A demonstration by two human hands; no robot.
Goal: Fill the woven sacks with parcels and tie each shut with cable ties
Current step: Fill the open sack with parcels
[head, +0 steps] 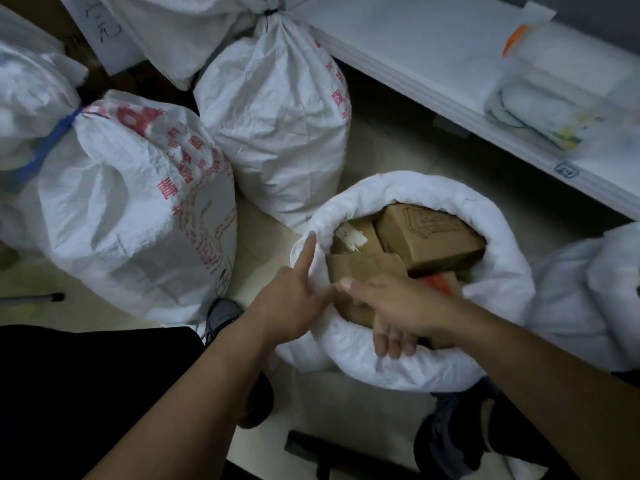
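An open white woven sack (502, 278) with a rolled-down rim stands on the floor at centre right. Brown cardboard parcels (429, 237) fill it. My left hand (294, 303) rests at the sack's left rim, index finger stretched up along the fabric, holding nothing that I can see. My right hand (398, 313) lies over the near rim, fingers apart and pointing down, above a parcel with a red patch (441, 282). Two tied sacks stand to the left: one with red print and a blue tie (138, 209), one closed with a black tie (273, 126).
A white shelf (450, 81) runs along the right with a clear bag of goods (554, 98) on it. More white sacks sit at the far left (31, 98) and far right (588, 299). My shoe (221, 317) is by the printed sack. A dark bar (311, 448) lies below.
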